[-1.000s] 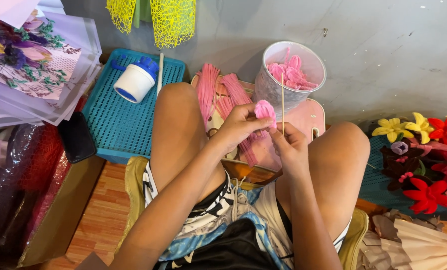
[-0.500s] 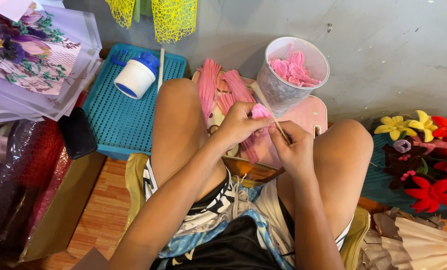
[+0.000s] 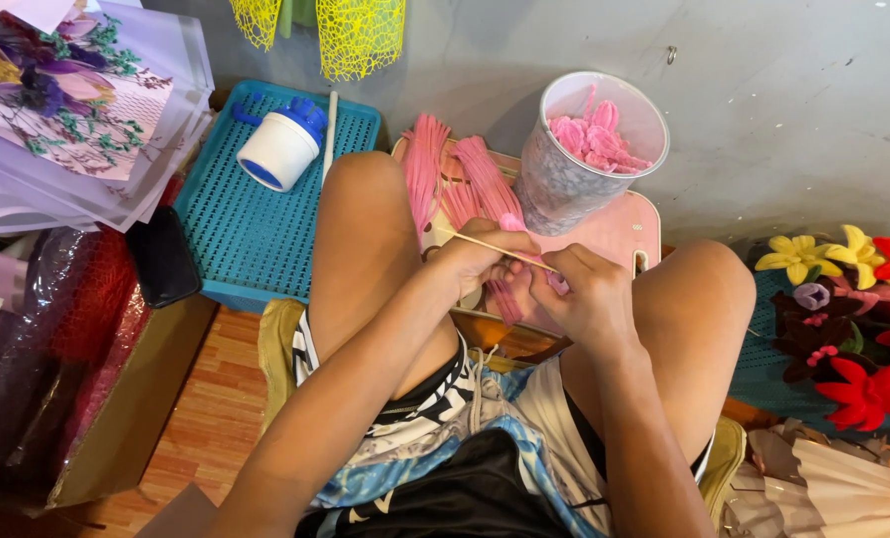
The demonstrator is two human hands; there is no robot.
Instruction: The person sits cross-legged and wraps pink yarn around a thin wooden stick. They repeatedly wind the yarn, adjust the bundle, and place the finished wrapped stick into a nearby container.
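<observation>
Tilted flatter now, the thin wooden stick (image 3: 490, 245) lies pinched between both hands (image 3: 534, 274), each grasping it.

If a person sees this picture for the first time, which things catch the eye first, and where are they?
In the middle, the left hand and the right hand meet above the knees, holding a thin stick with a pink piece. Just behind them stands a clear cup full of pink petals. At the right edge lie bright flowers in red and yellow, and at the left a teal tray.
</observation>
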